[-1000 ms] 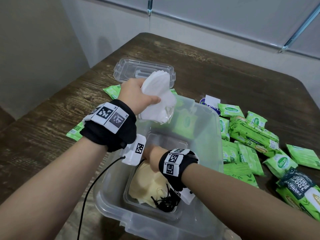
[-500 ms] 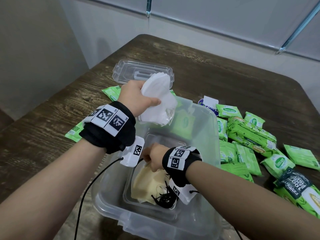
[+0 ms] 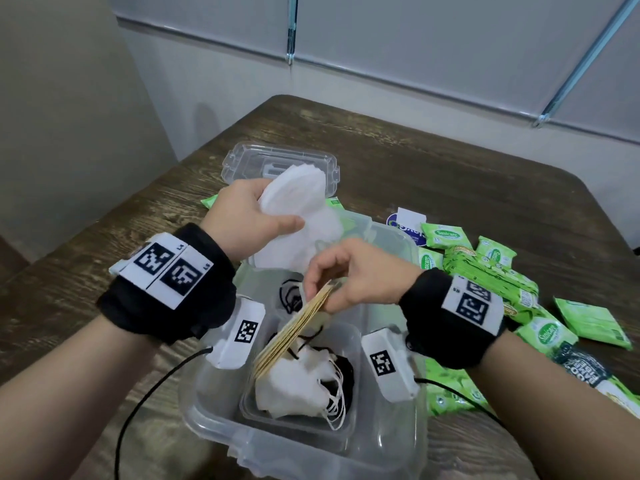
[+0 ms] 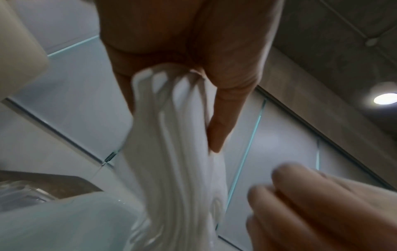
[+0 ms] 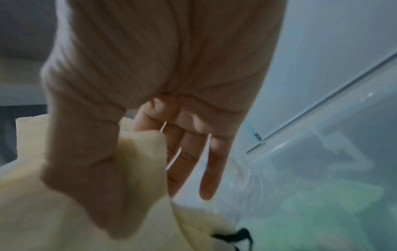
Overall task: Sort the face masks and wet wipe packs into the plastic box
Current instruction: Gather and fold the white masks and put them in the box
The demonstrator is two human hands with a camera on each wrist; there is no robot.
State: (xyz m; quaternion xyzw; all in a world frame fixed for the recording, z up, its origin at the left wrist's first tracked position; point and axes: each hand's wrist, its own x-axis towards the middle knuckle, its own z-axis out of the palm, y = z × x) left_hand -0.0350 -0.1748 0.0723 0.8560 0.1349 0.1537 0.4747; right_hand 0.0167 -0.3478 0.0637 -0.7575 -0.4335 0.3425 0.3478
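The left hand is gripping a stack of white face masks, fingers and thumb curled round its near edge, and is holding it in the air above the far end of the clear plastic box; in the left wrist view the white layers are fanning down from the thumb. The right hand is pinching the top edge of a stack of cream face masks between thumb and fingers, and that stack is leaning tilted, its lower end reaching into the smaller clear inner tray sitting inside the box. More white masks with loose ear loops are lying in the tray under the cream stack, and black ear loops are showing behind it. A clear lid is resting on the wooden table beyond the box, partly hidden by the raised white stack. Green wet wipe packs are lying in a heap on the table just to the right of the box, with a few more green packs at its far left corner, mostly hidden behind the left hand. The right wrist is blocking the view of the box's right rim, and both wrist bands are covering parts of the near compartment.
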